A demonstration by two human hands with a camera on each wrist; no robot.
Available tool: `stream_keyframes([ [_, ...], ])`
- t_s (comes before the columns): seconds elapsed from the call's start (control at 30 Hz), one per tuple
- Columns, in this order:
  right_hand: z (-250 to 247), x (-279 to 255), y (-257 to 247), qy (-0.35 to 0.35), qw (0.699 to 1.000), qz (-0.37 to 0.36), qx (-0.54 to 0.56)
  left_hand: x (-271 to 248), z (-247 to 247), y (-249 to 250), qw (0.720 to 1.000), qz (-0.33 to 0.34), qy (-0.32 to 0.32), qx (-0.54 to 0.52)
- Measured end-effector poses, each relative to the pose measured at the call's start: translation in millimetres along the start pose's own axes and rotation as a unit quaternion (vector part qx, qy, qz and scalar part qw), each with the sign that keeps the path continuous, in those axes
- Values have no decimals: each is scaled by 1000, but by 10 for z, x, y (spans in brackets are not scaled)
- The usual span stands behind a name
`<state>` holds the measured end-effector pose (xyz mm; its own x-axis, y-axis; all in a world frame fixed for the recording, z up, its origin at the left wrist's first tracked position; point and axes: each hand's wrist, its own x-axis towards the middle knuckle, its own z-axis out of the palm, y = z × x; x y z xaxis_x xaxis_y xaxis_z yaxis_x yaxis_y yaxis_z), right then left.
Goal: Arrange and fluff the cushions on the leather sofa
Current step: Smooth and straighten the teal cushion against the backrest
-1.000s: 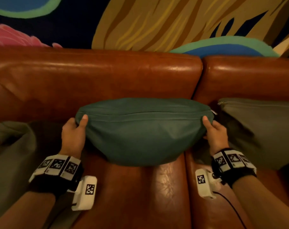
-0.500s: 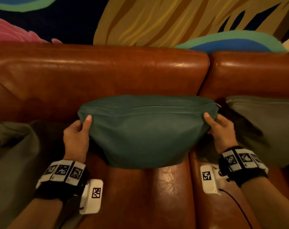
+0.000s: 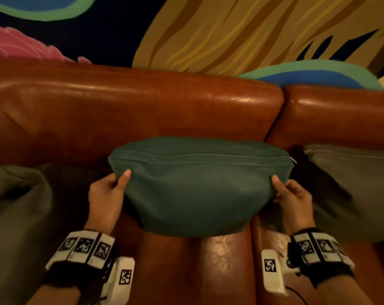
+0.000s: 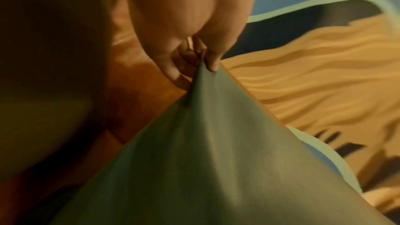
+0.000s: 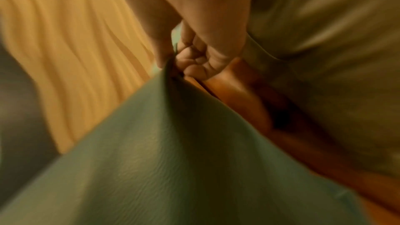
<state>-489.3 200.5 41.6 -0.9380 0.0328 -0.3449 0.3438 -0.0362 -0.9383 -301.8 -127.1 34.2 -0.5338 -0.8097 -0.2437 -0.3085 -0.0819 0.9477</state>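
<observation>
Fingers of the left hand (image 3: 105, 194) curl behind the left corner of the teal cushion (image 3: 199, 190) while the thumb presses its front face, pinching the fabric; the right hand (image 3: 293, 200) pinches the opposite corner the same way, fingers bunched behind and thumb in front. Between the two grips the cushion stands upright on the leather sofa (image 3: 142, 115), its zipped top edge just above the thumbs and its lower edge on the seat below the knuckles. Outward of the left fingers lies an olive cushion (image 3: 19, 208), with a dark gap of seat between. Just beyond the right fingers stands a grey-green cushion (image 3: 351, 190), close to the held corner.
</observation>
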Motion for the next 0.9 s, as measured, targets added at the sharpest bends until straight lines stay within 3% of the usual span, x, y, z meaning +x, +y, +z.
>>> stream_keyframes([
  [0.1,-45,95,-46,-5,999,-43,12,101,43,77,999,42,36,-3],
  [0.27,147,153,112,-11,999,33,-29,199,212,-64,998,-47,13,28],
  [0.37,93,147,136,1,997,63,43,31,243,-4,994,-80,28,-70],
  [0.43,43,25,122,-5,998,66,5,-106,225,-86,994,-73,19,-83],
  [0.53,41,-202,64,-13,997,6,-71,-199,151,-192,999,2,35,26],
  [0.6,56,-233,-1,-6,997,-44,-68,-192,144,-148,997,36,64,16],
  [0.67,65,-163,-5,-5,995,-53,-80,-127,179,-130,997,31,69,10],
  [0.8,117,-7,163,28,989,2,-148,-9,244,-302,996,-23,53,73],
  [0.9,127,-44,164,119,958,-92,-243,-87,281,-251,985,29,122,122],
])
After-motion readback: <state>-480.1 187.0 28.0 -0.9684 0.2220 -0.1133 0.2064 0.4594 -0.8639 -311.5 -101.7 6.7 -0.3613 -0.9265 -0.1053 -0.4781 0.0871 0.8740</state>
